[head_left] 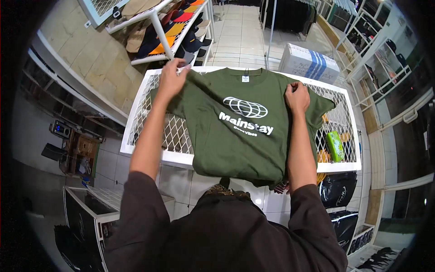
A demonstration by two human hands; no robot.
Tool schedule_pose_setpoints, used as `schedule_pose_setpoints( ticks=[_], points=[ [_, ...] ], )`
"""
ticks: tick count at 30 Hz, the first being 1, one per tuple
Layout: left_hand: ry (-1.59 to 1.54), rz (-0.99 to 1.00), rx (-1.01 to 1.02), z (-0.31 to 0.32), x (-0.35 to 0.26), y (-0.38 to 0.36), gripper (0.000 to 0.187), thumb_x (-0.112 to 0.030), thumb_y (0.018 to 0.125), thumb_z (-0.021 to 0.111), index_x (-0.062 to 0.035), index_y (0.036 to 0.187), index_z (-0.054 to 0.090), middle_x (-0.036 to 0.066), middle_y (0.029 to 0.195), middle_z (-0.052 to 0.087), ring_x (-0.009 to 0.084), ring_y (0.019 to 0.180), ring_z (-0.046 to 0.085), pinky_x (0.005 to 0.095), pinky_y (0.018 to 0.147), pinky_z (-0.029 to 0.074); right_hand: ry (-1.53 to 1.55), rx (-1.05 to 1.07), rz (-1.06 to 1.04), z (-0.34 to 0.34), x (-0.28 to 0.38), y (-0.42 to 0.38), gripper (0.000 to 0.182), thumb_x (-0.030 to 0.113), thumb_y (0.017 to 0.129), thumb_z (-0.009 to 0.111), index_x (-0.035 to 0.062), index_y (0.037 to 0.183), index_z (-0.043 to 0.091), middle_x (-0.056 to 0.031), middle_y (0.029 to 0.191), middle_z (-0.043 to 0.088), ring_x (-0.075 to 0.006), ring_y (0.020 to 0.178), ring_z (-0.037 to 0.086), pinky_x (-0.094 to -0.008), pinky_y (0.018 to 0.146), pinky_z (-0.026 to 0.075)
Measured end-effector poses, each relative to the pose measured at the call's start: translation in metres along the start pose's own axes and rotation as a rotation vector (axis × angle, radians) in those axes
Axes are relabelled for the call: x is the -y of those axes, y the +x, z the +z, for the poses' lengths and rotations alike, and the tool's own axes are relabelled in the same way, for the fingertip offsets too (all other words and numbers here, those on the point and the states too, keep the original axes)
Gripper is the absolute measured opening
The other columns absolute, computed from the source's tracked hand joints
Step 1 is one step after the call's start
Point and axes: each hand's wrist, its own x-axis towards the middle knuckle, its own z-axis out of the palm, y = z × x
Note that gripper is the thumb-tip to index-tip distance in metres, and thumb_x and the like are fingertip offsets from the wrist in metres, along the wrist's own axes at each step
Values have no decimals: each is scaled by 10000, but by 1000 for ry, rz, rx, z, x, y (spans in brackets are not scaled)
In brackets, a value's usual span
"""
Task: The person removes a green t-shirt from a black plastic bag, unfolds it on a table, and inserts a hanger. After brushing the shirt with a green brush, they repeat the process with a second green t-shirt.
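Observation:
A green T-shirt point(240, 149) with a white globe print and lettering lies front up across a white mesh-topped table point(176, 158), its lower part hanging over the near edge. At the shirt's shoulder on the left, my left hand point(173, 79) pinches the fabric and lifts it slightly. My right hand point(297, 96) is closed on the shirt near the other shoulder, knuckles up. A small tag shows inside the collar. The sleeve on the right is spread over the mesh.
A green packet point(335, 146) lies on the mesh at the right. Behind the table stand a white box with blue stripes point(310, 63) and a rack of caps point(163, 34). Black bags point(337, 190) are below the table's right end. A white-framed case point(86, 213) stands at lower left.

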Motion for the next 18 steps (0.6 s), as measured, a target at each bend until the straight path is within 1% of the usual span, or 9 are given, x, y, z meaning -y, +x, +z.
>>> schedule_pose_setpoints(
  ticks=[2,4,6,8,12,14,16,17,18],
  points=[
    [-135,-199,146,-30,-52,-48,318,-308,961,697,-26,1107,687,118,902,685,202,847,641,344,805,510,12,48,-9,4,-8,5,345,392,890,693,106,1080,720,-160,1023,705,-351,975,680,-460,890,525],
    [-222,-163,125,-51,-76,-99,325,-320,957,696,-14,1068,687,120,787,659,219,733,635,351,692,511,15,102,-25,-4,-17,5,384,414,901,697,95,1112,723,-160,1029,714,-337,976,690,-445,899,530],
    [-215,-326,169,-82,-110,-149,297,-302,963,693,-11,1024,691,122,780,665,219,720,650,359,661,501,441,319,-91,-35,-24,-8,446,419,930,698,45,1171,708,-171,1056,735,-301,986,710,-409,913,533],
    [-166,-444,191,-102,-128,-201,289,-291,954,709,-3,966,694,134,815,690,221,729,673,360,655,500,436,200,-150,-100,-5,-67,424,336,941,720,-11,1181,685,-182,1063,746,-277,984,719,-384,911,535],
    [-267,-615,171,-101,-131,-274,302,-287,947,726,13,931,689,144,883,722,228,769,697,371,681,512,344,-66,17,-156,-33,-186,273,169,920,743,6,1134,699,-154,999,682,-297,900,670,-408,832,532],
    [-303,-656,161,-82,-122,-299,297,-280,944,734,14,949,693,148,910,730,223,804,704,366,712,518,87,-259,-7,-167,-41,-228,261,164,911,751,13,1118,701,-168,1012,632,-295,897,643,-409,792,525],
    [-498,-597,138,-62,-111,-309,272,-248,937,750,14,990,697,143,922,730,212,856,692,334,795,515,75,-327,-61,-163,-53,-249,309,194,924,755,-3,1143,662,-185,1071,580,-278,907,629,-393,781,523],
    [-470,-557,259,-67,-115,-306,270,-223,951,740,22,1056,693,125,985,737,177,925,664,303,863,498,167,-319,42,-162,-49,-254,336,210,933,754,-11,1157,637,-178,1098,553,-258,900,621,-380,763,523],
    [-466,-548,268,-66,-115,-305,270,-223,951,740,22,1056,693,125,985,737,177,925,664,303,863,498,256,-312,145,-163,-47,-259,364,225,941,754,-19,1172,613,-171,1125,526,-238,894,613,-367,745,523]
  ],
)
